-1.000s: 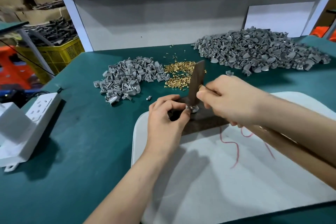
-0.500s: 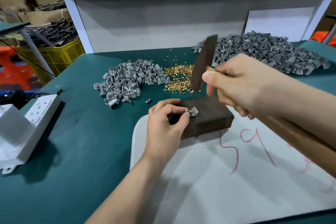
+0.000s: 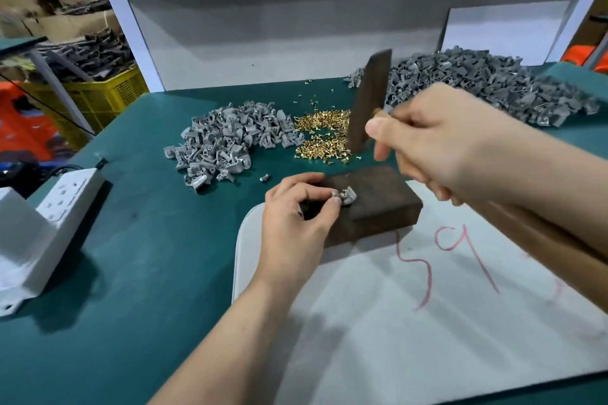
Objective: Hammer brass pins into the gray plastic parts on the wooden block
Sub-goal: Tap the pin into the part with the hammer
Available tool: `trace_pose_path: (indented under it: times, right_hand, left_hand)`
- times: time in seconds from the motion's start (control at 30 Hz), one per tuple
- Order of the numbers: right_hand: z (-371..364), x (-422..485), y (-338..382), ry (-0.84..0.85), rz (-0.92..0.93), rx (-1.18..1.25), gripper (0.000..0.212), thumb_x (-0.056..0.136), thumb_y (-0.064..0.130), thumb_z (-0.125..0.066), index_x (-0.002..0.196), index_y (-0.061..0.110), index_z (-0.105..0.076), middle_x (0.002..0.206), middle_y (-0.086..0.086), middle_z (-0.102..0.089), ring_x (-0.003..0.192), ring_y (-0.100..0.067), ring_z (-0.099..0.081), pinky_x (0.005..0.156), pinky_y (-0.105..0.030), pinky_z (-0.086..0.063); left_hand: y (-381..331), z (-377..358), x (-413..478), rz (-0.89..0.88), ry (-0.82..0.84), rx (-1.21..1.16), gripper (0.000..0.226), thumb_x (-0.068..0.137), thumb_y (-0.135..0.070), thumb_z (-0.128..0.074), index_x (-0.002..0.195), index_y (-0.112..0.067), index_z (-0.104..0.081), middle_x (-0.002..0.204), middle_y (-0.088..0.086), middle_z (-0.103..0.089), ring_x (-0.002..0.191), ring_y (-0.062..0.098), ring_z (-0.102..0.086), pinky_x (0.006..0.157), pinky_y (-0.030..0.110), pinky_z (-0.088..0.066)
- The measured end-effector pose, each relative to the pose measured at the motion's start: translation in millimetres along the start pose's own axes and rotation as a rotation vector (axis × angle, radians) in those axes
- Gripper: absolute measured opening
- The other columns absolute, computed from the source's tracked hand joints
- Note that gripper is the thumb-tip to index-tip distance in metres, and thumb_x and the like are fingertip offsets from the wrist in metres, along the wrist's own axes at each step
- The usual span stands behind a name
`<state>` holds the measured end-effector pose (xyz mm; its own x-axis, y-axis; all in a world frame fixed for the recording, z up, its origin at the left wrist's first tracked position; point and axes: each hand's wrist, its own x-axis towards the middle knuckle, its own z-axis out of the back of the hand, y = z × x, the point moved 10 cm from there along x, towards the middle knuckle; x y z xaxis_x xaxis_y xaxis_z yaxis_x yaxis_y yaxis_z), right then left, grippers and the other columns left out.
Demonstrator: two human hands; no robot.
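A dark wooden block [image 3: 378, 200] lies on a white board [image 3: 427, 322]. On its top sits one small gray plastic part [image 3: 345, 198] with a brass pin in it. My left hand [image 3: 296, 217] pinches that part between thumb and forefinger. My right hand [image 3: 437, 138] grips the wooden handle of a hammer, whose dark head [image 3: 368, 102] is raised above and behind the block. A heap of loose brass pins [image 3: 324, 138] lies beyond the block on the green table.
A small pile of gray parts [image 3: 227, 145] lies left of the pins and a large pile [image 3: 493, 89] at the back right. A white power strip [image 3: 65, 204] and white bracket [image 3: 23, 240] stand at the left. A yellow crate [image 3: 105, 95] sits beyond the table.
The hammer head was down on the part a second ago; my right hand has lifted it well above the block. My left hand still holds the part in place.
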<state>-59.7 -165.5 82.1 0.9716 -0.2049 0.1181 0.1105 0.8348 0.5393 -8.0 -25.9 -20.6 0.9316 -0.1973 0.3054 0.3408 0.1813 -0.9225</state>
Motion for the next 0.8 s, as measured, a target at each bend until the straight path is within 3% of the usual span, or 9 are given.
trace_pose_path:
  times: [0.17,0.3,0.4,0.57,0.8]
  right_hand:
    - [-34.7,-4.6,-13.0,0.156,-0.050,0.002,0.044,0.097,0.036,-0.042,0.076,0.002,-0.061,0.045,-0.010,-0.055,0.033,-0.022,-0.049,0.032,-0.020,-0.036]
    - [2.1,1.2,-15.7,0.040,-0.008,0.250,0.042,0.098,0.031,-0.043,0.074,0.004,-0.063,0.036,0.001,-0.041,0.027,-0.014,-0.038,0.030,-0.020,-0.033]
    - [-3.0,-2.9,-24.5,0.123,-0.024,0.476,0.041,0.097,0.030,-0.045,0.076,0.001,-0.064,0.041,-0.003,-0.040,0.027,-0.015,-0.036,0.030,-0.018,-0.031]
    - [-28.3,-8.5,-55.3,0.231,-0.149,0.706,0.043,0.095,0.031,-0.046,0.078,-0.002,-0.065,0.043,-0.006,-0.036,0.026,-0.015,-0.031,0.032,-0.014,-0.029]
    - [-41.3,-14.0,-62.8,0.309,-0.164,0.747,0.042,0.078,0.043,-0.054,0.072,0.003,-0.069,0.044,-0.007,-0.035,0.025,-0.016,-0.030,0.034,-0.015,-0.030]
  left_hand:
    - [-1.1,1.3,-3.0,0.017,0.010,-0.026,0.020,0.081,-0.013,-0.074,0.070,-0.029,-0.069,0.106,-0.018,-0.063,0.115,0.008,-0.049,0.089,0.015,-0.036]
    - [1.0,0.2,-0.9,0.057,0.015,-0.021,0.016,0.083,-0.016,-0.072,0.071,-0.028,-0.070,0.108,-0.019,-0.062,0.115,0.006,-0.049,0.090,0.012,-0.035]
    - [2.6,0.7,-2.8,0.072,0.010,-0.049,0.018,0.083,-0.016,-0.071,0.070,-0.029,-0.071,0.106,-0.021,-0.063,0.115,0.005,-0.049,0.092,0.019,-0.037]
    - [4.7,1.0,-3.5,0.076,0.008,-0.068,0.019,0.083,-0.018,-0.071,0.068,-0.030,-0.071,0.103,-0.023,-0.063,0.114,0.003,-0.048,0.092,0.020,-0.038]
    - [6.3,0.9,-3.7,0.073,0.002,-0.056,0.018,0.082,-0.022,-0.071,0.066,-0.031,-0.071,0.101,-0.027,-0.063,0.111,-0.004,-0.046,0.083,0.005,-0.034]
